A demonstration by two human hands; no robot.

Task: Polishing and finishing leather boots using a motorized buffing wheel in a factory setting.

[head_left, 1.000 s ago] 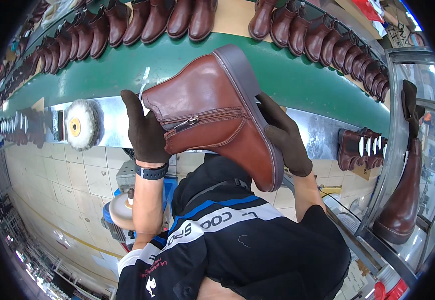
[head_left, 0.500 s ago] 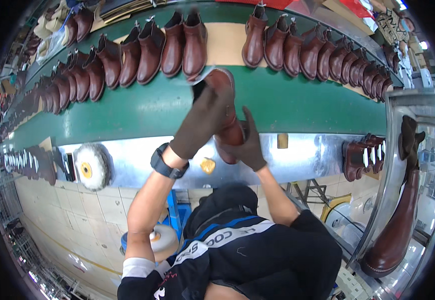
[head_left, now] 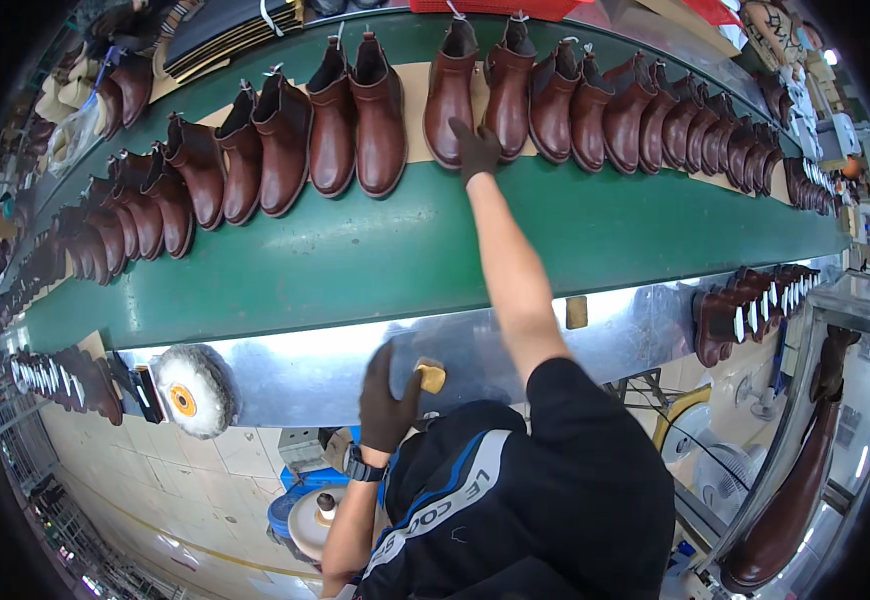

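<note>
My right hand (head_left: 477,152), in a dark brown glove, reaches across the green bench and grips the toe of a brown ankle boot (head_left: 447,95). That boot stands upright in the far row, close beside another brown boot (head_left: 511,90). My left hand (head_left: 388,405), gloved alike, is back over the metal strip (head_left: 305,375) with thumb and fingers apart. Just right of its fingers lies a small yellowish block (head_left: 431,376); whether they touch it I cannot tell.
Several brown boots (head_left: 375,125) line the far side on tan board. A white fluffy buffing wheel (head_left: 193,390) is at left. More boots (head_left: 720,320) and a second block (head_left: 576,312) are to the right. A fan (head_left: 730,470) stands below, by a metal-framed case (head_left: 855,300).
The boot that both hands held over the bench now stands in the far row under my right hand. My left hand has let go and drawn back toward me.
</note>
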